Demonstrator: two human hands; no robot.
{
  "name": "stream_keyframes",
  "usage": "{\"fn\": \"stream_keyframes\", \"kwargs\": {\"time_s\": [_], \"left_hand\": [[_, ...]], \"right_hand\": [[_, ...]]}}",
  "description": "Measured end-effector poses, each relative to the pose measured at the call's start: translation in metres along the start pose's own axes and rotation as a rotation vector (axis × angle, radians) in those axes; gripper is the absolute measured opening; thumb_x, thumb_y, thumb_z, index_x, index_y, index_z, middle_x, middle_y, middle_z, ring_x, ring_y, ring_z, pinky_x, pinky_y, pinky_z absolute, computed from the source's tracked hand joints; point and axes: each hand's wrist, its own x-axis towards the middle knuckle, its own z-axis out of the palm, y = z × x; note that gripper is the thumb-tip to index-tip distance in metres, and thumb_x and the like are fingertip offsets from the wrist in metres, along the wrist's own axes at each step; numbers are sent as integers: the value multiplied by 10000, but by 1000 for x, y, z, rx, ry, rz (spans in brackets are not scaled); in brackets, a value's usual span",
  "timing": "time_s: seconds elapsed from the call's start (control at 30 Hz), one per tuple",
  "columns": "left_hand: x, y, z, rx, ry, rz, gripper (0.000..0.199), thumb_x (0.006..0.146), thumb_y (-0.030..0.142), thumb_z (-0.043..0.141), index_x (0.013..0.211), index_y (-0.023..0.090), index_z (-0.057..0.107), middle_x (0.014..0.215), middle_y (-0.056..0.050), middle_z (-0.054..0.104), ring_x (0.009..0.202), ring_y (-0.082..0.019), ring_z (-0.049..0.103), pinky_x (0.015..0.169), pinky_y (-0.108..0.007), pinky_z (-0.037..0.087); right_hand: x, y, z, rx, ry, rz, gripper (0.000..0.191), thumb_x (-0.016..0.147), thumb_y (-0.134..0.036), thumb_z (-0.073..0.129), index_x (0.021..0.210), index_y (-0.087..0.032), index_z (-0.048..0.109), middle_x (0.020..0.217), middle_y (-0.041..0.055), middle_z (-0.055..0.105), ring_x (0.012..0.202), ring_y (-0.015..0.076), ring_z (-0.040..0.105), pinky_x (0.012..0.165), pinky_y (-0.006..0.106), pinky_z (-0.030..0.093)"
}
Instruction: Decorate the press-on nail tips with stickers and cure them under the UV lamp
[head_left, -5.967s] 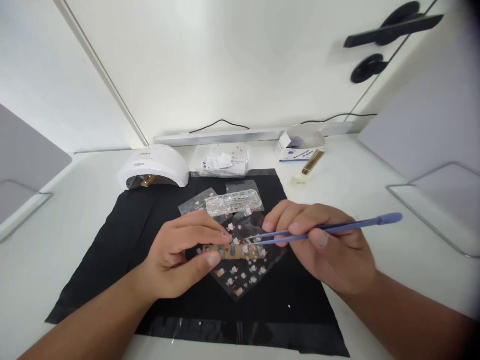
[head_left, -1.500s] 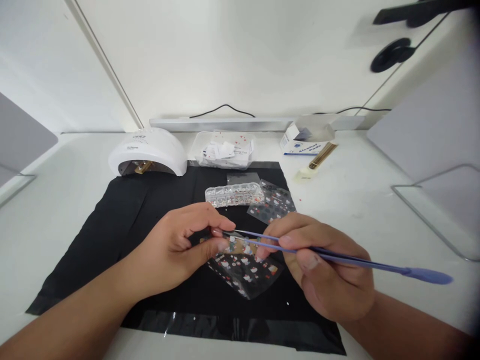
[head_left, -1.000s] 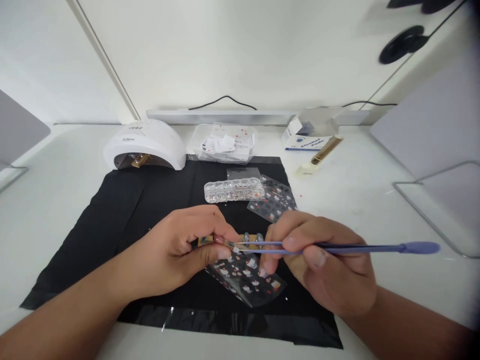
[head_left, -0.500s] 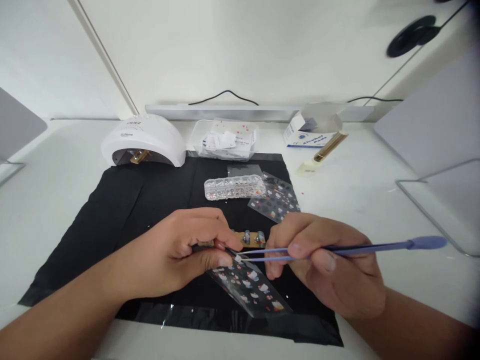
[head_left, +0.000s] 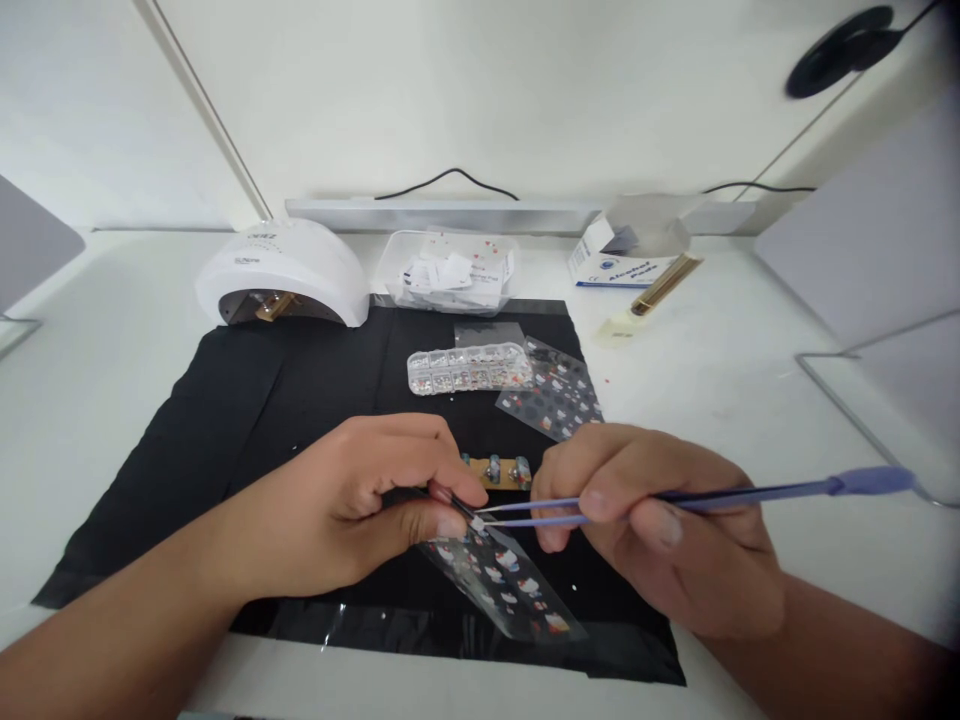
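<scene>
My left hand (head_left: 382, 505) is closed, pinching the upper corner of a clear sticker sheet (head_left: 517, 590) printed with small white, red and blue cat figures. The sheet slants down to the right over the black mat. In my right hand (head_left: 660, 530) is a pair of purple tweezers (head_left: 712, 498), held sideways. Their slightly parted tips meet a small white sticker at the sheet's edge, beside my left thumb. Just behind my hands lies a tan strip (head_left: 484, 472) bearing several glossy decorated nail tips, partly hidden by my left fingers.
A clear divided case of tiny gems (head_left: 469, 370) rests on the black mat (head_left: 202, 450), near another sticker sheet (head_left: 551, 390). Behind stand a white nail lamp (head_left: 285, 270), a plastic tub of packets (head_left: 450, 275) and an alcohol pads box (head_left: 626, 260). Wooden sticks (head_left: 664, 287) lie at right.
The sheet's held corner has bent up slightly, and the white sticker at the tweezer tips appears lifted at the edge. Both hands stay in nearly the same place; the view has shifted a little.
</scene>
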Motion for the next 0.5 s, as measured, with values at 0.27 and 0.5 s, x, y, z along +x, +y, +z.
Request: {"fn": "stream_keyframes", "kwargs": {"time_s": [0.27, 0.5], "left_hand": [[1, -1, 0, 6, -7, 18, 161, 891, 99, 613, 1022, 179, 661, 869, 9, 602, 752, -53, 591, 680, -151, 471], [1, 0, 0, 2, -15, 14, 163, 893, 97, 606, 1026, 175, 658, 868, 9, 604, 750, -51, 595, 679, -148, 474]], "right_hand": [[2, -2, 1, 15, 1, 45, 192, 895, -276, 585, 939, -236, 768, 682, 50, 664, 544, 154, 603, 513, 314, 478], [1, -2, 2, 4, 17, 47, 187, 895, -282, 591, 932, -239, 769, 648, 45, 659, 563, 159, 607, 520, 310, 489]]}}
